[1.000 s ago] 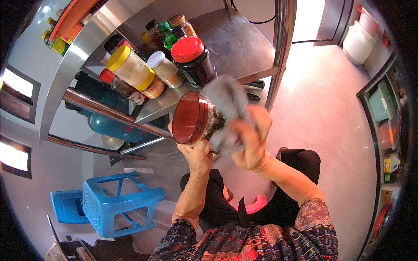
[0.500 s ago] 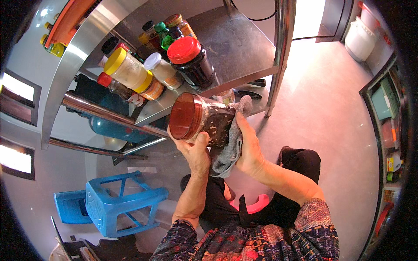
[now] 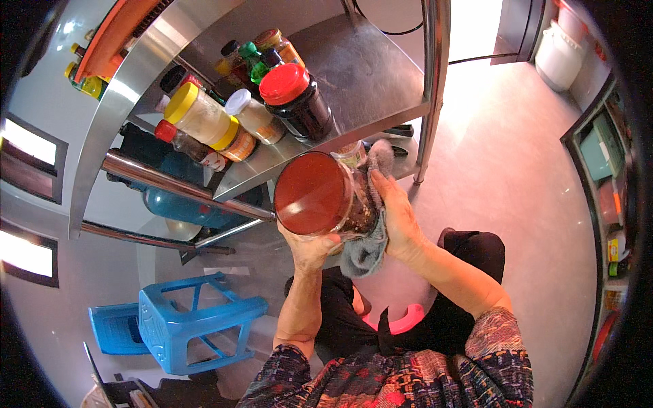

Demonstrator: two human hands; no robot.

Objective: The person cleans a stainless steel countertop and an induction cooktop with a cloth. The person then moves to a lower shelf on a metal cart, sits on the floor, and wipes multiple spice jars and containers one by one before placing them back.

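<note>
Fingers (image 3: 330, 242) of the left hand (image 3: 307, 250) hug the jar (image 3: 318, 194) beside the shelf (image 3: 371, 75). The right hand (image 3: 399, 219) grips the cloth (image 3: 365, 254) against it, most fingers hidden. Best hold tight, press cloth flat.

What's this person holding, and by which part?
A jar with a brownish-red lid, gripped from below at the lid end by the left hand, its fingers mostly hidden. The right hand holds a grey cloth against the jar's other end.
</note>
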